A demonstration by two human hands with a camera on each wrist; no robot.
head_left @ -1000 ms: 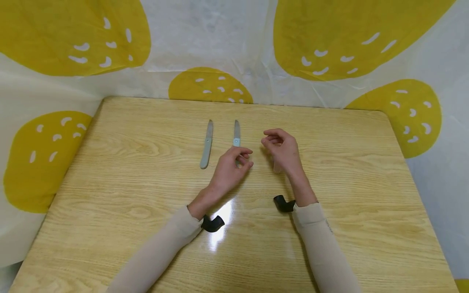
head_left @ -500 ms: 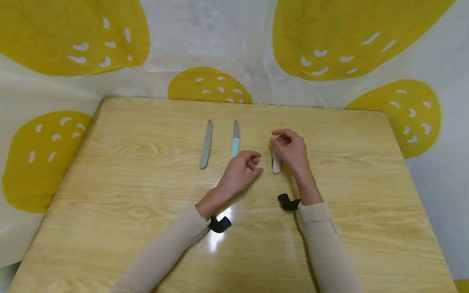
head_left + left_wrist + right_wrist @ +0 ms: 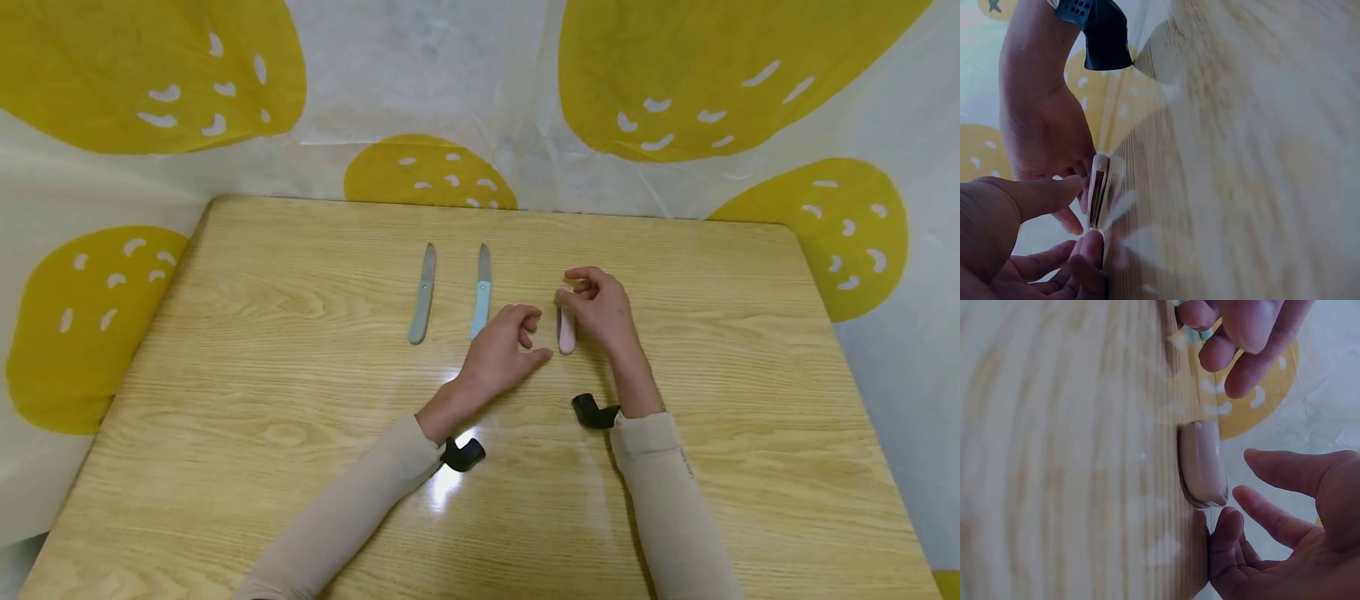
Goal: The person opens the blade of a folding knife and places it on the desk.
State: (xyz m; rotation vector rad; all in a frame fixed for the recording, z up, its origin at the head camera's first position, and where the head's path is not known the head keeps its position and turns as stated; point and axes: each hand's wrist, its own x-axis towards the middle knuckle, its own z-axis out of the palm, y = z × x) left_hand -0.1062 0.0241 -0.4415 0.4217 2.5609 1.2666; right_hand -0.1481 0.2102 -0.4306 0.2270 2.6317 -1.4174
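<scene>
A folded pink-handled pocket knife lies on the table between the two hands. The left hand is just to its left, thumb and fingers spread apart and holding nothing. At the knife's right side is the right hand, fingers loosely bent and covering its far end in the head view. The right wrist view shows the pink knife apart from the right thumb, with the lower fingers near its end; contact cannot be told. In the left wrist view, a slot runs along the knife.
Left of the hands lie two unfolded knives with blades pointing away: a grey-green one and a light-blue one, whose handle end is by the left hand. A patterned cloth hangs behind the wooden table.
The left hand has moved right, off the light-blue knife, its thumb and fingers spreading wider. The right hand has shifted slightly right, uncovering more of the pink knife.
</scene>
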